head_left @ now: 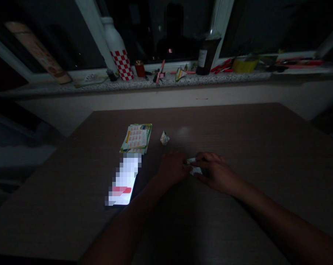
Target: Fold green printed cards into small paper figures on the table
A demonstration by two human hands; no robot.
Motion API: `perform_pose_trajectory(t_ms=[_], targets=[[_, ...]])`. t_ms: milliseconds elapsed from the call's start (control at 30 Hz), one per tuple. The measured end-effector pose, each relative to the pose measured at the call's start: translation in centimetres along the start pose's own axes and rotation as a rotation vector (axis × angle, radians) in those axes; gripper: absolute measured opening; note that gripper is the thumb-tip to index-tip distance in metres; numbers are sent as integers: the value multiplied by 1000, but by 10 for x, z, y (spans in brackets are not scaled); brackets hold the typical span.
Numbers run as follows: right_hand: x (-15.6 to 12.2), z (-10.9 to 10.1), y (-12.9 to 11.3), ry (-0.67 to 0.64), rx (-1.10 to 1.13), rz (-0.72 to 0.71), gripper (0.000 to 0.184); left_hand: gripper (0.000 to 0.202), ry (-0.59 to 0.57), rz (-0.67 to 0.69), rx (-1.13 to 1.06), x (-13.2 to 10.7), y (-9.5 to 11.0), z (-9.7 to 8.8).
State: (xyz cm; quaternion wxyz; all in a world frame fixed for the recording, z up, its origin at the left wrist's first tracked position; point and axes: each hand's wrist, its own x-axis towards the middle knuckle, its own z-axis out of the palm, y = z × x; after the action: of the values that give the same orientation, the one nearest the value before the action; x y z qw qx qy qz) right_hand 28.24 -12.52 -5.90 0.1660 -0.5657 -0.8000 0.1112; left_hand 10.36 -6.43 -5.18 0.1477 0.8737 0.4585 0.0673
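Note:
Between my two hands, low over the table, is a small piece of folded paper (195,170), pale and partly covered by fingers. My left hand (173,167) pinches its left edge, with the fingers curled. From the other side my right hand (214,171) grips the paper with thumb and fingertips. Just beyond my left hand lies a small folded paper shape (164,138), pointed and printed. A stack of printed paper sheets (135,139) rests farther left. The dim light hides the paper's exact folds.
A lit phone (124,180) lies left of my left forearm. Along the back, the stone windowsill (100,87) holds a white bottle with red checks (118,51), a red jar (140,69), a dark pouch (206,55), a yellow container (243,65) and several pens.

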Motion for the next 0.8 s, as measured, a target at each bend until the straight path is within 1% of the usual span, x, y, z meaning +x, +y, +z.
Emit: perform_pose_trajectory(t_ms=[167,333,533,667,800], targets=[[1,1,0,0,-6,-5,34,22,2,57,-41,0,-9,1],[0,-2,-2,-14,-4,2,34,20,15,91,-77,0,-13,0],[0,-3,-1,-22,-16,3,35,16,-2,73,-139,1,-14,-3],[-1,-4,-2,-24,-10,2,35,10,-10,51,-187,0,-20,-4],[-1,-3,-3,-20,-2,5,36,14,21,17,-191,-4,-27,-5]])
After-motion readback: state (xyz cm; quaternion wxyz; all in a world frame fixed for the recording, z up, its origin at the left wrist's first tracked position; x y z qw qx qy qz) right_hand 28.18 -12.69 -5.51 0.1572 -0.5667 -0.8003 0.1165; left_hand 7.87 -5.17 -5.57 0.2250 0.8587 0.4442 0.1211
